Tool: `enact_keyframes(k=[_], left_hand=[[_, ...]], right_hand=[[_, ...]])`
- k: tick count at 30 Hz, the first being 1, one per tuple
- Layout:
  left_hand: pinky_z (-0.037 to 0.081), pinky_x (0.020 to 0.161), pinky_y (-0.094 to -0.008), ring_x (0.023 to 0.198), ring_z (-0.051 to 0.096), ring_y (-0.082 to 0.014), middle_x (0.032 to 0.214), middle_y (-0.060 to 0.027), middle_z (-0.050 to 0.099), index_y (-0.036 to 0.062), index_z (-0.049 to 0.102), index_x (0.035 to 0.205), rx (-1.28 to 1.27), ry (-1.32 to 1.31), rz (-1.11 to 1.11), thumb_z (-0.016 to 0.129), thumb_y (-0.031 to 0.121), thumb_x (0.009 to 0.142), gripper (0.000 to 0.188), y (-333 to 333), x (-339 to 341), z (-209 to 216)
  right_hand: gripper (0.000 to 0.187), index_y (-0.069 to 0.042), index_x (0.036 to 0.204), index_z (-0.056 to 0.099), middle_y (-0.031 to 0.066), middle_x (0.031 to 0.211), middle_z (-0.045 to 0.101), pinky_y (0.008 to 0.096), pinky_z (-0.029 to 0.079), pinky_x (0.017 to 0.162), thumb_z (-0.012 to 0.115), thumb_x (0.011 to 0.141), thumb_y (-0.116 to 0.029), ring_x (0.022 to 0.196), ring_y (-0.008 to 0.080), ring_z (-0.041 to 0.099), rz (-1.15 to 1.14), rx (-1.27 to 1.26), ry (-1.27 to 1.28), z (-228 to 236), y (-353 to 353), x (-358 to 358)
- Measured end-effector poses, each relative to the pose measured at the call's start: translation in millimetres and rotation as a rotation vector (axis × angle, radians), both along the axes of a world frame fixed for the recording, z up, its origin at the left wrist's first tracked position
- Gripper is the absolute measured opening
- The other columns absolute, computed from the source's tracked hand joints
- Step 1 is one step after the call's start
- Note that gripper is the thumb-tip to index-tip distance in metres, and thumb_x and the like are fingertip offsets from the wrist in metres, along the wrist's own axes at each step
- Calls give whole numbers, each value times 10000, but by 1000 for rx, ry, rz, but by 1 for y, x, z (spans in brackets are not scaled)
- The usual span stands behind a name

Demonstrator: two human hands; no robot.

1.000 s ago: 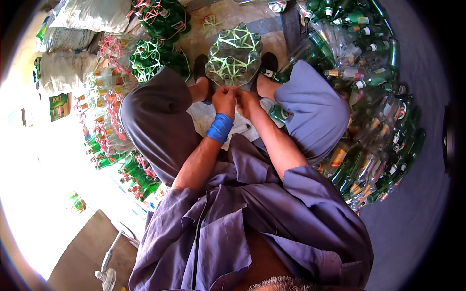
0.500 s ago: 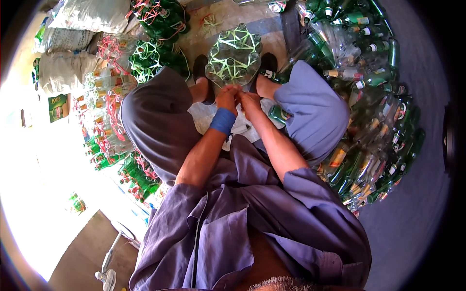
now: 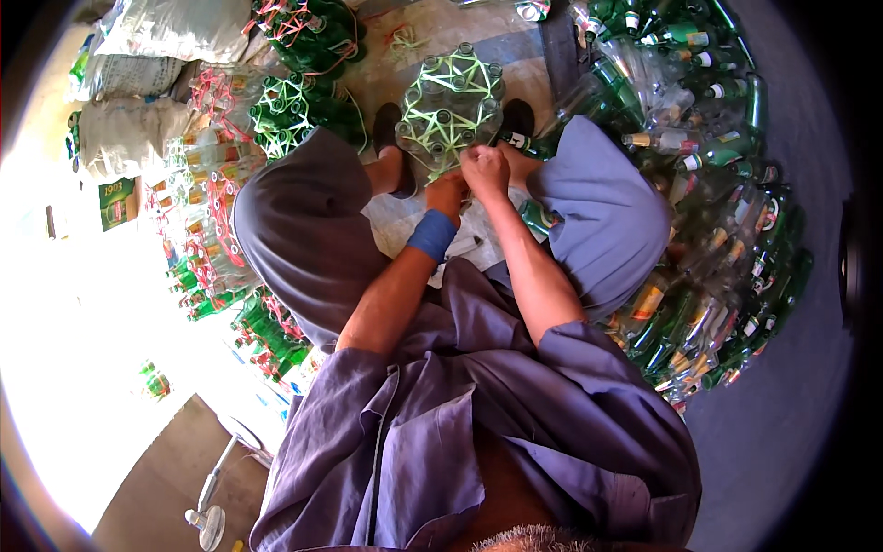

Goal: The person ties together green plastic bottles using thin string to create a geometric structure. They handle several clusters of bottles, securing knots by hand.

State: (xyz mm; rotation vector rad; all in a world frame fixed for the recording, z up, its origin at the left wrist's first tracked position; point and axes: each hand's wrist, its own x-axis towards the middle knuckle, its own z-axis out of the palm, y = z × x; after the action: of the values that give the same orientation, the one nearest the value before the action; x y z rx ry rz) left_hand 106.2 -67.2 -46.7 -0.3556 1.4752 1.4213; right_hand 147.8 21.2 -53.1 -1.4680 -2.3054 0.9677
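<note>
Between my feet stands a bundle of clear glass bottles [image 3: 425, 143], necks up, laced together with light green plastic string [image 3: 451, 120] zigzagging around the necks. At its near side, my left hand [image 3: 445, 193], below a blue wrist wrap [image 3: 431, 235], is closed on a strand of the string that runs down from the bundle. Just right of it and slightly farther, my right hand [image 3: 485, 170] is curled into a fist close to the bundle's edge. Whatever its fingers hold is hidden.
Loose green and clear bottles [image 3: 708, 221] are heaped along my right. On my left stand bottle bundles tied with red string [image 3: 216, 198] and a green bundle [image 3: 285, 115] with pale string. White sacks [image 3: 129, 133] lie at far left, a fan [image 3: 211, 524] at lower left.
My hands were together at the bundle's near edge. The right has moved up and right, turning into a fist; the left has dropped slightly toward me.
</note>
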Motion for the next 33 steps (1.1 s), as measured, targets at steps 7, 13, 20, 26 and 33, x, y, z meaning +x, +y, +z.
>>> enact_keyframes(k=[7, 13, 20, 26, 33], left_hand=[[456, 550, -311, 652, 623, -180, 747, -93, 666, 21, 684, 905, -204, 1134, -967, 591, 82, 800, 153, -26, -3, -3], [513, 695, -339, 777, 634, -299, 863, -132, 664, 15, 642, 958, -281, 865, -228, 666, 28, 717, 242, -29, 0, 43], [443, 913, -384, 1110, 522, -337, 1235, -151, 566, 46, 554, 1216, -225, 1750, -609, 668, 33, 685, 543, 22, -51, 105], [426, 918, -404, 1155, 511, -275, 1383, -80, 496, 107, 504, 1320, -149, 1656, -971, 748, 136, 663, 702, 28, -81, 82], [418, 917, -399, 1134, 527, -276, 1352, -79, 532, 111, 541, 1298, -144, 1681, -873, 739, 104, 647, 680, 26, -76, 74]], right_hand=[[220, -17, 848, 684, 107, 690, 655, 276, 478, 571, 535, 856, -179, 598, 144, 623, -38, -516, 500, -10, -11, -8], [228, -5, 799, 690, 111, 655, 646, 295, 444, 560, 571, 812, -199, 576, 172, 590, -102, -372, 362, 13, -15, -18], [275, 24, 679, 656, 234, 630, 593, 434, 446, 551, 565, 753, -225, 570, 350, 614, -210, -429, 435, 3, -9, -17], [233, 12, 666, 663, 229, 626, 591, 439, 453, 553, 595, 750, -195, 573, 352, 616, -175, -286, 438, 7, -10, -17], [186, 7, 679, 668, 225, 624, 592, 424, 450, 534, 589, 755, -143, 560, 361, 601, -87, -262, 524, 19, -11, -11]])
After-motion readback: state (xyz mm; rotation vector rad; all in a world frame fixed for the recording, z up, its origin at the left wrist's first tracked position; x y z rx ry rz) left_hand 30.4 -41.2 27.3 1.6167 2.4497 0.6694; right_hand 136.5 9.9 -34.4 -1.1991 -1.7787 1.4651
